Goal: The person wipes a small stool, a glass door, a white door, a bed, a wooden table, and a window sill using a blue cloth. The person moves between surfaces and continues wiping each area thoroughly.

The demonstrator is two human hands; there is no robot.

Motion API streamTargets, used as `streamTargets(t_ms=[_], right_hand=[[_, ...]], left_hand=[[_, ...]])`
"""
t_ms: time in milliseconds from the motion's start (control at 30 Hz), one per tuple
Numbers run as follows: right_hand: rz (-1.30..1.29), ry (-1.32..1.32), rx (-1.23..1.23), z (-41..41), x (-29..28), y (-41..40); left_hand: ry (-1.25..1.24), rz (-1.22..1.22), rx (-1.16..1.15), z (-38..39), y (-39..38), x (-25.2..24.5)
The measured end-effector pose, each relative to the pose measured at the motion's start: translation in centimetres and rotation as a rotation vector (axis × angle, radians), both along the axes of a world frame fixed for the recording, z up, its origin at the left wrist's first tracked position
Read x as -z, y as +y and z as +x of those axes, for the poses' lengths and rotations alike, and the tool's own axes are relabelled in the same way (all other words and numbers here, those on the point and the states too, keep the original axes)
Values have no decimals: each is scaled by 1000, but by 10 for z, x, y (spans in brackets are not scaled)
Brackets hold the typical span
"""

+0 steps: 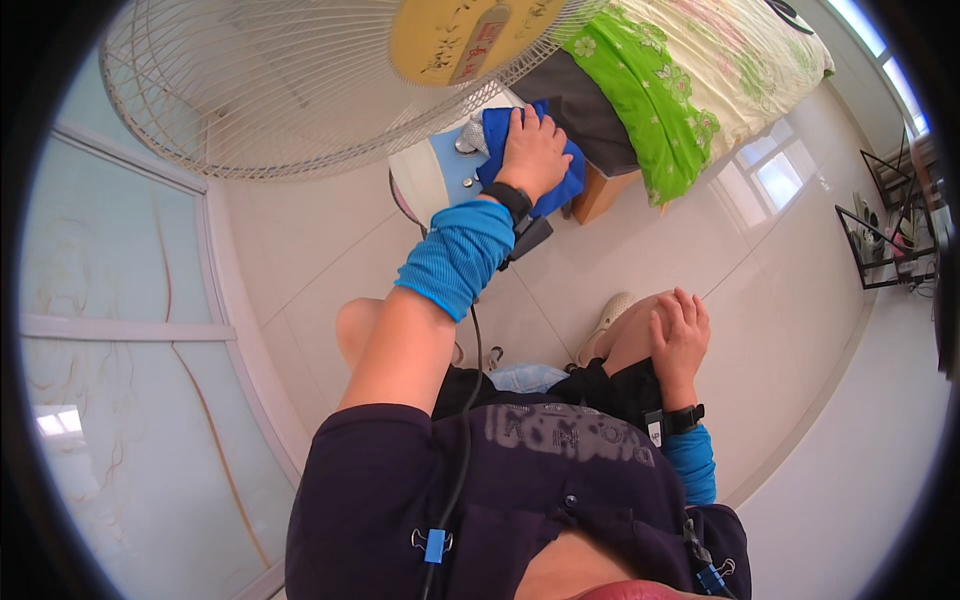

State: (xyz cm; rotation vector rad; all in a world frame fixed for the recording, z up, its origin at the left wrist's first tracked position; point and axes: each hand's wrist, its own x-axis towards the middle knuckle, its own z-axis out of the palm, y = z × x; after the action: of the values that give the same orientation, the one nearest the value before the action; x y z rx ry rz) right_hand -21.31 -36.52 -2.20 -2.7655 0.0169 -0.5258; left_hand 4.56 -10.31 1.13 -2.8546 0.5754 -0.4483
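My left hand (534,154) lies palm down on a blue cloth (564,191), fingers bent over it. The cloth covers part of the light blue and white base (424,176) of an electric fan. A silvery textured part (471,136) and small round knobs (468,182) show beside the cloth. What lies under my palm is hidden. The fan's white wire grille (247,97), with a yellow centre disc (469,37) bearing writing, leans over the base. My right hand (681,334) rests on my right knee, holding nothing.
A bed (727,67) with a green floral cover stands beyond the fan at the right. Frosted glass panels (127,255) line the left side. A black rack (874,247) with shoes is at the far right. A black cable (474,375) runs down my front.
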Motion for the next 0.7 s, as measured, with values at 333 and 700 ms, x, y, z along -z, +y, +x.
streamTargets(t_ms=[333,700], right_hand=[[20,8,-17,13,1,-2],[20,-15,-38,8,2,-2]], left_hand=[[-22,4,61,-27,11,-6],[-363,-210,228,-107,68,23]])
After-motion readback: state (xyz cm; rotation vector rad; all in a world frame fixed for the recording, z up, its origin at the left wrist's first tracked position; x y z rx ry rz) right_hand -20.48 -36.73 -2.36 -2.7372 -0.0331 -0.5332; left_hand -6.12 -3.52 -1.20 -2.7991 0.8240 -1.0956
